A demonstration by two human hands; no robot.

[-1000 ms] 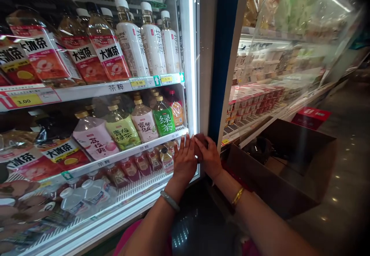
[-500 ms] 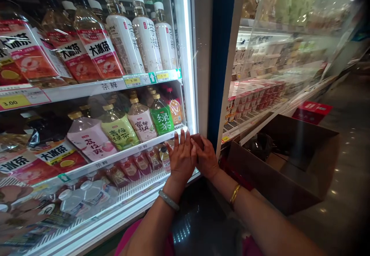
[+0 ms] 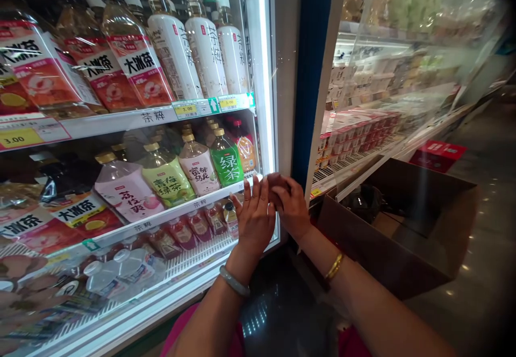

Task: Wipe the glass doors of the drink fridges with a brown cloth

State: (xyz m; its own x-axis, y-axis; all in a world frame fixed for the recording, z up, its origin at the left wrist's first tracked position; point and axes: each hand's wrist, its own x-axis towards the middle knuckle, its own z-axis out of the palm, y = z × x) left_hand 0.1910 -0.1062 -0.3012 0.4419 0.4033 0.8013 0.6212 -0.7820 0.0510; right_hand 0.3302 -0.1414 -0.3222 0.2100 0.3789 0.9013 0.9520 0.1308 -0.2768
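Note:
My left hand [image 3: 253, 214] lies flat on the glass door of a lit drinks cooler [image 3: 271, 77], near its right edge, fingers stretched out and apart. Just to its right, my right hand [image 3: 293, 206] curls its fingers around a brown, folded cloth-like piece [image 3: 278, 180] at the door frame. Part of that piece is hidden by the fingers. Behind the glass, nearest my left hand, stand a green-labelled tea bottle [image 3: 226, 158] and a pink-labelled bottle [image 3: 198, 166] on a shelf.
White-labelled bottles [image 3: 203, 50] and red-labelled bottles [image 3: 139, 66] fill the upper shelf. A dark blue panel [image 3: 312, 77] divides the cooler from an open chiller with stacked red cups [image 3: 363, 128]. On the right, a cardboard box [image 3: 387, 249] holds a dark object.
My right hand and the brown cloth-like piece have shifted slightly right and up along the door frame. My left hand stays nearly in place on the glass.

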